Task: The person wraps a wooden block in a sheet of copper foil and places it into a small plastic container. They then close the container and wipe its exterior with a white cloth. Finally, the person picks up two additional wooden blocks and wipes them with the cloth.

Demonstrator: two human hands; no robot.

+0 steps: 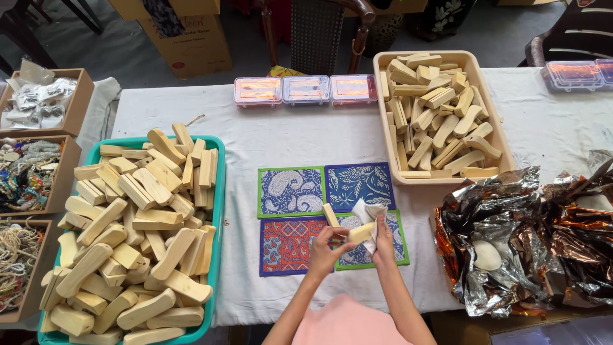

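My left hand (pixel 325 249) grips a small pale wooden block (pixel 361 232) over the patterned cloth mats (pixel 290 191). My right hand (pixel 384 243) presses a crumpled white cloth (pixel 367 211) against the block's top end. A second wooden piece (pixel 330 214) sticks up just left of the block, by my left fingers. Both hands meet above the lower right mat, at the table's near edge.
A teal tray (pixel 218 211) heaped with wooden blocks sits at left. A beige tray (pixel 382 108) of blocks stands at back right. Crumpled metallic foil (pixel 523 236) lies at right. Three clear plastic boxes (pixel 305 89) line the back. Cardboard boxes of beads (pixel 25 172) flank the far left.
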